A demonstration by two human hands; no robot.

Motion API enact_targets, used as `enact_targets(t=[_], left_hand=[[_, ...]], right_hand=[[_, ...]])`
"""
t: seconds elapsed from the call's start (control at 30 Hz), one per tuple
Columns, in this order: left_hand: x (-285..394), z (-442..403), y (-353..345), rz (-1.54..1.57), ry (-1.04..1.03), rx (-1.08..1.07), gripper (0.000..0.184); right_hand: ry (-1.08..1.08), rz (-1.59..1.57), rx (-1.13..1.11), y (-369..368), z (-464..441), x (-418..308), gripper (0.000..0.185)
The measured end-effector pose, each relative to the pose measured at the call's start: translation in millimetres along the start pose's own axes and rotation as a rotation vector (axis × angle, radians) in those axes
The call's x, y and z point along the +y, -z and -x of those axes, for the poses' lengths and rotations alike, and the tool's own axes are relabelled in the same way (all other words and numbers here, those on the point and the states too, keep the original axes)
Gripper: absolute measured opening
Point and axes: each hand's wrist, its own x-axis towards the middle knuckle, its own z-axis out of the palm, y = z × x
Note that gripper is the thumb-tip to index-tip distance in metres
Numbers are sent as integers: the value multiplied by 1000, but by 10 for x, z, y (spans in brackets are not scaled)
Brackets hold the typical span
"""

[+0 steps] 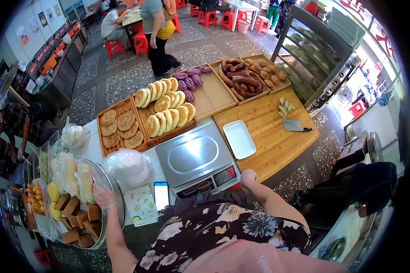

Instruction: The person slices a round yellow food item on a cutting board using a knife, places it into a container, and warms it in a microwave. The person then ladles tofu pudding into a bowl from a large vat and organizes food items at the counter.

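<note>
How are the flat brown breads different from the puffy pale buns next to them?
The flatbreads look thin and brown; the pale buns look thick, with golden faces and creamy sides. The flatbreads lie flat, but many pale buns lean on edge in rows. Both are round.

Illumination: bright at the work surface. Strong daylight overexposes the area beyond the right hand [248, 176]. Glare: white patch on the scale [177, 160], between right hand and left hand [105, 197]. Distortion: fisheye curvature increases away from both hands, ending in black corners. Distant people [156, 32]: soft.
</note>
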Motion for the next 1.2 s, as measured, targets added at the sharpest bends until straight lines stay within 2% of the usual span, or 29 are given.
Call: enact_targets(t=[0.23,0.8,1.2], left_hand=[[-52,29,-135,-26,-27,65,56],[-40,30,-136,-32,-1,57,57],[-20,24,-99,-34,10,26,58]], right_hand=[[16,-13,8,87,82,18,29],[35,19,36,29,41,11,26],[35,16,-1,125,96,13,33]])
